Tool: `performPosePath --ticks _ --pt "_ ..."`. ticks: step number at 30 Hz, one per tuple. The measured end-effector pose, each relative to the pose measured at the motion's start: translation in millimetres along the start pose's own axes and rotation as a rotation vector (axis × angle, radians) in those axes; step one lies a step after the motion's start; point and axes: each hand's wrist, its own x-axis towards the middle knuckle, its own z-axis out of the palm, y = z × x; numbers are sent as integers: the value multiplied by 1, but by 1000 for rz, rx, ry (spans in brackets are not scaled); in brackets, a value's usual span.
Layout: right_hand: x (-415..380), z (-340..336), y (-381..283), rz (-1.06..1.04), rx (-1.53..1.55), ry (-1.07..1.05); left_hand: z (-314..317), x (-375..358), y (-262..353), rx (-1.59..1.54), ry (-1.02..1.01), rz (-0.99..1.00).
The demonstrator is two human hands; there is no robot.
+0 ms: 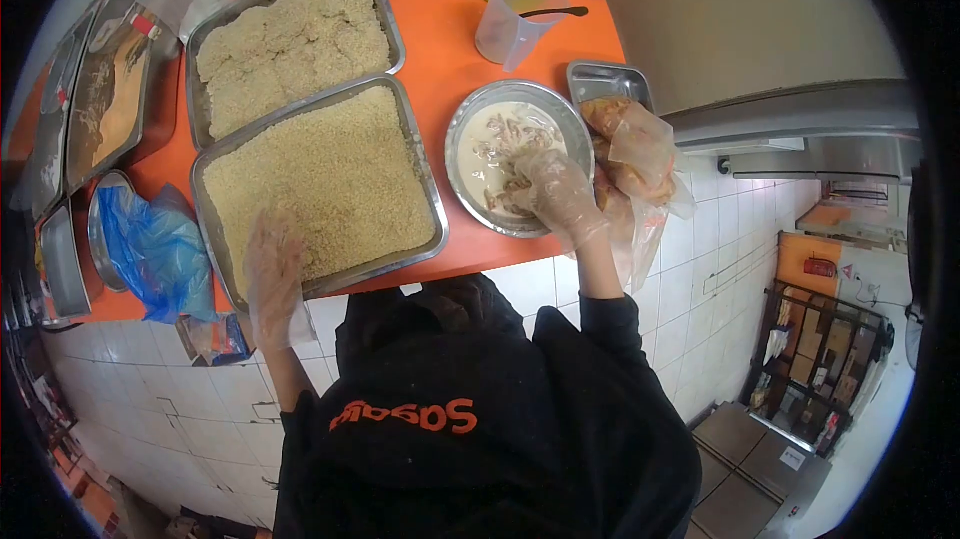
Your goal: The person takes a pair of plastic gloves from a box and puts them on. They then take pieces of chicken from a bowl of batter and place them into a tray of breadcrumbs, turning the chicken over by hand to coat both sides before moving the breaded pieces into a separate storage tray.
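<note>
Left hand [275, 264] over crumb tray [432, 194], fingers loose; right hand [560, 197] in batter bowl [453, 175], grip unclear; plastic bag [642, 149] alongside.

The table [452, 44] is plain orange, the crumbs [330, 174] pale beige, the batter [487, 167] creamy white — while the apron [450, 469] is black with orange-red lettering, and the floor [165, 379] white with a grid of tile lines.

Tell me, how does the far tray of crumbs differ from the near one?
The far tray looks lumpy, with crumb-coated pieces packed side by side; the near tray shows a mostly even layer of crumbs. The left hand is at the near tray's crumbs, while no hand is at the far tray. Both are metal, with pale crumbs.
</note>
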Motion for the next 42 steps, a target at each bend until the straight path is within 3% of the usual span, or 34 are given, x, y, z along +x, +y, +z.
performPosePath --ticks 6,9,11,13,16,17,20,23,26,30,33,35,37,39,42 --pt "-5 33 0 -38 -40 14 2 8 -11 -86 -75 74" --pt "-6 35 8 96 91 120 -10 12 -15 -188 -97 152" --pt "-5 25 18 377 311 87 -23 19 -23 -169 -99 218" --pt "1 20 26 343 -6 182 -37 25 -35 -72 -106 281" --pt "25 18 -7 261 114 174 -47 37 -64 -120 -153 337" --pt "33 35 -7 179 -110 156 -50 39 -68 -141 -160 332" --pt "44 64 2 236 -235 143 -62 40 -64 -167 -155 316" --pt "40 116 65 274 -101 390 -70 40 -61 -130 -125 319" --pt "42 24 15 272 -118 -5 -67 44 -58 -171 -100 289" --pt "38 21 35 146 -278 -120 -57 39 -51 -233 -124 201" --pt "48 32 23 222 -103 -59 -41 43 -55 -341 -173 210" --pt "51 42 0 460 -15 114 -36 49 -50 -345 -199 240" --pt "58 97 57 462 -27 222 -37 56 -42 -253 -213 262" --pt "64 84 55 597 -7 169 -38 62 -37 -260 -212 271" --pt "43 16 4 417 817 409 -39 68 -35 -227 -203 276"
